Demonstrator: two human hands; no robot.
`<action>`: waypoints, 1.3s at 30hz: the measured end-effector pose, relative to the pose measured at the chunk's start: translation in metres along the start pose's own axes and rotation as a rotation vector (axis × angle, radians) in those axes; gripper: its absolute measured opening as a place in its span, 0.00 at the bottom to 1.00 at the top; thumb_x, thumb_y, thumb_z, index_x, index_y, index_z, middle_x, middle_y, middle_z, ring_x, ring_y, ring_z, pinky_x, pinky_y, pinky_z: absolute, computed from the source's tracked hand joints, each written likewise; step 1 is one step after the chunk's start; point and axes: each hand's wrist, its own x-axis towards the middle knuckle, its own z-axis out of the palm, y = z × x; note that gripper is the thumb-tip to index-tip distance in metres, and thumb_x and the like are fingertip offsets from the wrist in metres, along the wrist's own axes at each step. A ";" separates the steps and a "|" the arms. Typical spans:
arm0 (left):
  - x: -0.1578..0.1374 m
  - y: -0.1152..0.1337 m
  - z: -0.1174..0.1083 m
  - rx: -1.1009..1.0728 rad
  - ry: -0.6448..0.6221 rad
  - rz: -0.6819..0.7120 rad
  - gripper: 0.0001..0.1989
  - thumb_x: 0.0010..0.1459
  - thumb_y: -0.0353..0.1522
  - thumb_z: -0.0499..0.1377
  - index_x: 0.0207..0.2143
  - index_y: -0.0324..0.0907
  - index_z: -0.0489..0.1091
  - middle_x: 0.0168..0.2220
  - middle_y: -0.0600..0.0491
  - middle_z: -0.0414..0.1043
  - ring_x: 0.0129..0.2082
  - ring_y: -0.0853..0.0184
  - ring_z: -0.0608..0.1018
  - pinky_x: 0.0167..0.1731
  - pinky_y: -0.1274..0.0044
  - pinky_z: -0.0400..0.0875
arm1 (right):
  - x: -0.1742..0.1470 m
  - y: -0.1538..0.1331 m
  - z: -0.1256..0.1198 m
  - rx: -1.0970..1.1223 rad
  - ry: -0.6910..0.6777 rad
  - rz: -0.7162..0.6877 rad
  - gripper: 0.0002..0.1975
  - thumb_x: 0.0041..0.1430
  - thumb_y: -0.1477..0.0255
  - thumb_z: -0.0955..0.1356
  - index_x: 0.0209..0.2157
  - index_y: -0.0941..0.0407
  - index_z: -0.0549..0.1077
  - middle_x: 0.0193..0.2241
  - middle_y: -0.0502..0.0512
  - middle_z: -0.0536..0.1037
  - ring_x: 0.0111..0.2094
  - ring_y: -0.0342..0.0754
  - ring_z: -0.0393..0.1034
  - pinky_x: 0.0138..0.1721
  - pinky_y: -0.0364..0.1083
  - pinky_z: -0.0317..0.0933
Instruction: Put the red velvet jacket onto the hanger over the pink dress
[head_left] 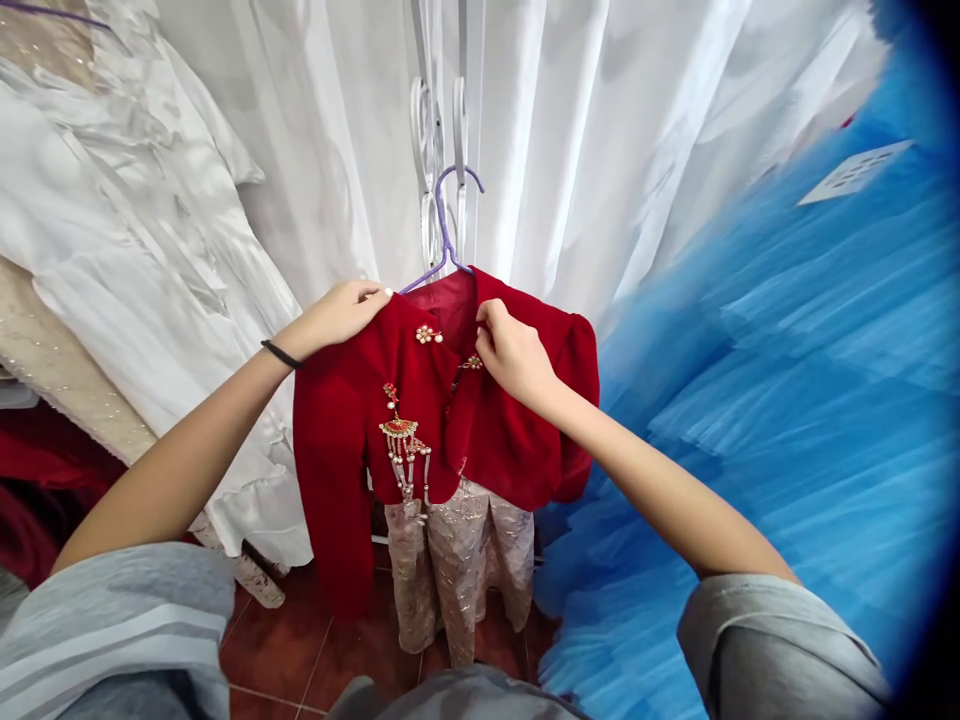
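A red velvet jacket (pixel 334 440) hangs on a purple hanger (pixel 444 225), whose hook is up by white metal loops (pixel 460 130). Pearl clasps (pixel 429 335) sit near its neckline, and a fan-shaped brooch with beaded tassels (pixel 399 430) decorates one front panel. Below the jacket shows a pale, glittery skirt (pixel 456 550). My left hand (pixel 346 312) grips the jacket's left shoulder beside the hanger, its thumb partly hidden. With bent fingers, my right hand (pixel 514 350) pinches the jacket's front edge near the collar, by the lower clasp.
White curtains (pixel 570 130) hang behind the jacket. A white dress (pixel 142 230) is at the left, with a beige sparkly fabric beside it. Blue tulle (pixel 780 390) fills the right side, a white card (pixel 855 172) on it. The floor has reddish tiles (pixel 277 645).
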 end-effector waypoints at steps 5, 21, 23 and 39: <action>-0.021 0.016 0.010 0.267 0.126 0.410 0.28 0.59 0.43 0.58 0.59 0.41 0.62 0.60 0.42 0.63 0.61 0.52 0.65 0.62 0.56 0.55 | -0.040 -0.018 0.003 -0.116 0.050 0.113 0.14 0.67 0.65 0.58 0.49 0.58 0.62 0.33 0.56 0.75 0.29 0.47 0.69 0.28 0.44 0.56; -0.013 0.032 0.029 0.615 0.196 0.756 0.12 0.68 0.29 0.47 0.35 0.42 0.70 0.30 0.53 0.75 0.29 0.66 0.72 0.35 0.71 0.60 | -0.100 -0.046 0.029 0.381 0.375 0.304 0.17 0.62 0.70 0.62 0.52 0.57 0.62 0.25 0.49 0.73 0.22 0.43 0.66 0.26 0.42 0.63; -0.002 0.034 0.034 0.504 0.243 0.633 0.11 0.67 0.30 0.47 0.41 0.41 0.70 0.34 0.51 0.76 0.32 0.65 0.74 0.36 0.71 0.60 | -0.100 -0.066 0.037 0.440 0.345 0.274 0.20 0.65 0.67 0.61 0.57 0.57 0.60 0.26 0.50 0.73 0.25 0.44 0.68 0.28 0.43 0.66; -0.105 0.005 0.121 0.532 0.378 0.258 0.20 0.64 0.42 0.54 0.48 0.35 0.71 0.42 0.39 0.75 0.40 0.54 0.75 0.37 0.65 0.65 | -0.189 -0.049 0.132 0.355 0.031 0.185 0.22 0.63 0.70 0.60 0.59 0.57 0.64 0.59 0.65 0.68 0.63 0.56 0.60 0.64 0.62 0.57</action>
